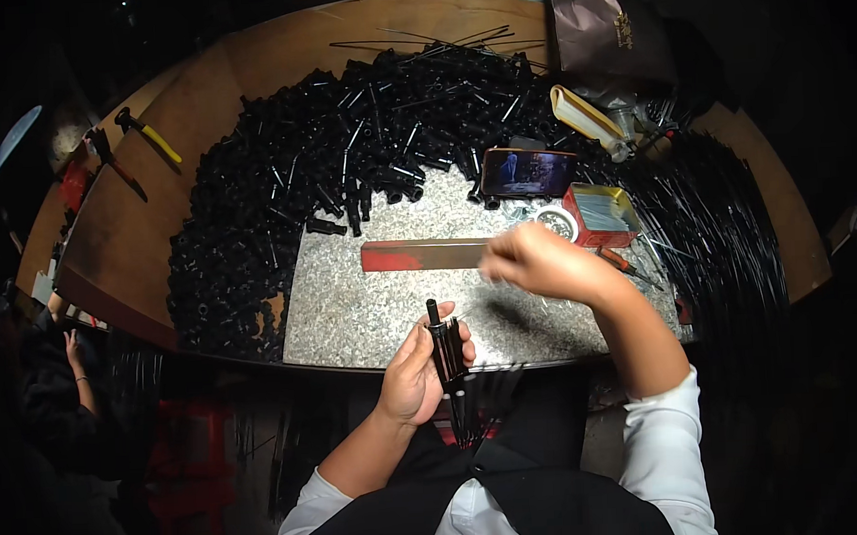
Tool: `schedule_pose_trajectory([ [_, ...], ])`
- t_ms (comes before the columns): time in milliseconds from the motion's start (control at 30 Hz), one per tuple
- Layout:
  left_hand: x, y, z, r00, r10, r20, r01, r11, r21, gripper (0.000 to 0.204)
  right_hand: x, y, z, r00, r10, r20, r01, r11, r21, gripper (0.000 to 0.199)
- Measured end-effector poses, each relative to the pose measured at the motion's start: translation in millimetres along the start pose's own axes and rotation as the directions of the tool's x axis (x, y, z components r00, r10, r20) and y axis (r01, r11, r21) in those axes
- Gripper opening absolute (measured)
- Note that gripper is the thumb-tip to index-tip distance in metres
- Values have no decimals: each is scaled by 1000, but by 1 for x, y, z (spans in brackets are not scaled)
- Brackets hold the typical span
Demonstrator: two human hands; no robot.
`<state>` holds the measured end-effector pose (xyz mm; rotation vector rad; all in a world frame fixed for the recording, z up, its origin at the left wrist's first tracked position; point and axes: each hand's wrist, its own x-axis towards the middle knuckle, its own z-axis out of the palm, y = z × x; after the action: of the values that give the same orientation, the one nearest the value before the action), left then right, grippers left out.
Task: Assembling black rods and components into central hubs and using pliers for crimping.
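My left hand [412, 375] is wrapped round what looks like a folded black umbrella frame [443, 348]. Its dark tube points up and away from me, and thin ribs with pale tips hang down over my lap. Above the worktop, my right hand [541, 263] hovers by the right end of a red and brown bar [418, 255]. Its fingers are curled together and slightly blurred; whatever they may pinch is hidden. Beyond that hand are a round white tub [557, 222] of small metal parts and a red box [599, 227] with thin pins in it.
A big heap of black tubular parts [253, 180] covers the worktop's left and back. Bundled black rods [723, 216] lie at the right. A phone [530, 173] leans behind the tub, with orange-handled pliers [619, 261] nearby. A yellow-handled hammer [150, 136] rests on the left wooden rim.
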<state>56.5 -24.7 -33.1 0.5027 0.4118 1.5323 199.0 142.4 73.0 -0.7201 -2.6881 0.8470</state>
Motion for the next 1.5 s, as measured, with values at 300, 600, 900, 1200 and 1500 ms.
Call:
schedule_pose_trajectory([
  [300,1,-1,-1,999,21,-30,-18,996,82,46,161,52,70,897,-95,-431,-70,933,-353,22],
  [600,-1,2,0,999,37,-39,-33,994,108,45,192,68,82,885,-39,-463,-183,887,-424,25],
  [900,-3,1,2,996,69,-51,-62,989,132,45,96,-2,45,899,-5,-439,62,991,115,24],
  [1200,-3,-8,20,998,49,-32,-44,986,161,46,4,-6,17,973,219,-78,-45,508,860,15],
  [1500,-7,-13,19,998,61,24,-65,976,208,45,-14,-32,19,996,84,-32,-13,484,875,37],
])
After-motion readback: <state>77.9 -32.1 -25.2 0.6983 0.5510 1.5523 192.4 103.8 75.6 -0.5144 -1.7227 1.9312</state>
